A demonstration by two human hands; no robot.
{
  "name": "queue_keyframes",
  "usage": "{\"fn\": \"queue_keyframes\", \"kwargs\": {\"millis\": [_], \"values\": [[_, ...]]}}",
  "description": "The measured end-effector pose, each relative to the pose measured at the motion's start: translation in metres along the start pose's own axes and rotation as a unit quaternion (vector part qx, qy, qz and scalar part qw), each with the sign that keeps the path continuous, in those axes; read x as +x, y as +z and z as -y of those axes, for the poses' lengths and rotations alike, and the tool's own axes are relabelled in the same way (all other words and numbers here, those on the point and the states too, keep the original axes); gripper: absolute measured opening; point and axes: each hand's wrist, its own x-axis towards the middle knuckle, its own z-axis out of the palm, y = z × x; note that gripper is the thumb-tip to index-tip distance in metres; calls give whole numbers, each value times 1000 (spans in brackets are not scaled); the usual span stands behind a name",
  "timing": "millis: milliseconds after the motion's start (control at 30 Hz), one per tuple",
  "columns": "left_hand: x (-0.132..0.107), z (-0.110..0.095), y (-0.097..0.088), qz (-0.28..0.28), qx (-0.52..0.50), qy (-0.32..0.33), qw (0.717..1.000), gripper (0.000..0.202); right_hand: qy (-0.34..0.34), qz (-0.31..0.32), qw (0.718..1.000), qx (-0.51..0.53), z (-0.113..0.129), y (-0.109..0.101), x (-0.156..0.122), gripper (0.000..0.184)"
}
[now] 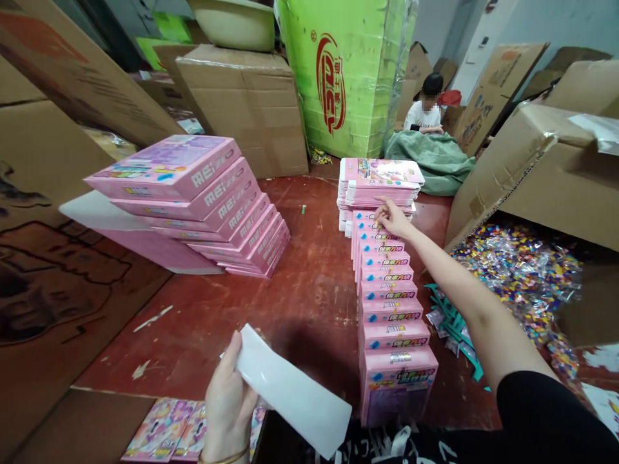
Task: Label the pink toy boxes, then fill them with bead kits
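Note:
My left hand [229, 393] grips a glossy white strip of paper [294, 393] by its upper left end, above the floor. The strip's other face is turned away from me. My right hand [394, 220] reaches to the far end of a row of pink boxes [399, 380]. Its thumb and a finger come together at the top of a far box while another finger is stretched out; anything between them is too small to make out. The boxes stand upright one behind another, with colourful printing on their faces.
Flat pink cartons [382, 183] are piled behind the row. Filled pink boxes [227, 200] form a leaning stack on the left. At right, an open cardboard box [512, 161] spills bags of colourful pieces [522, 277]. A person [425, 113] sits beyond a green sack [430, 158].

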Motion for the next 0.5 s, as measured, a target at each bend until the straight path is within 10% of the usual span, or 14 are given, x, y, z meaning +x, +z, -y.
{"fn": "queue_keyframes", "kwargs": {"millis": [300,500], "values": [[20,5,-3,-43,-11,-17,999,13,-36,-17,995,-89,-23,-2,12,68],[22,4,-1,-61,-22,-31,997,12,21,-2,965,-260,-19,-22,26,21]]}}
